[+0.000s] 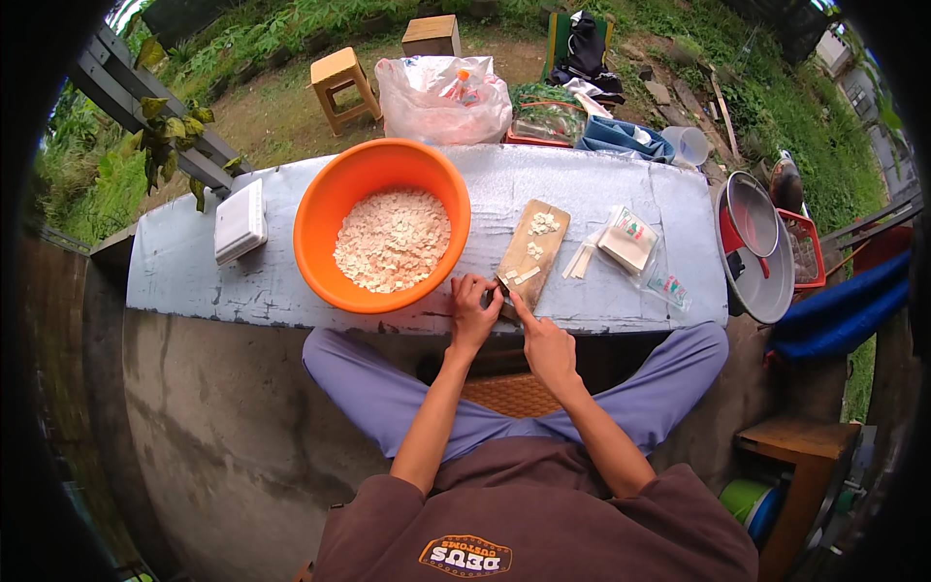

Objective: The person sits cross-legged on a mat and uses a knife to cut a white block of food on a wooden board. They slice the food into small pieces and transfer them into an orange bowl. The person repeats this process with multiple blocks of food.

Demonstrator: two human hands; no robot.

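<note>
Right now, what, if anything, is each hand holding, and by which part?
Cannot be told: the left hand curls and the right hand extends a finger by the board; any hold is too small to make out.

From close above, the head-worn fisheye looks down and forward over the table [621, 310] to the grass [819, 131] beyond.

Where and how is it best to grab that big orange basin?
Most likely by the rim of the orange basin, at its left and right edges together, from the near side of the table. It is wide, round and upright, shows no handle, and the pale pieces lie below the rim, leaving it grippable.
</note>
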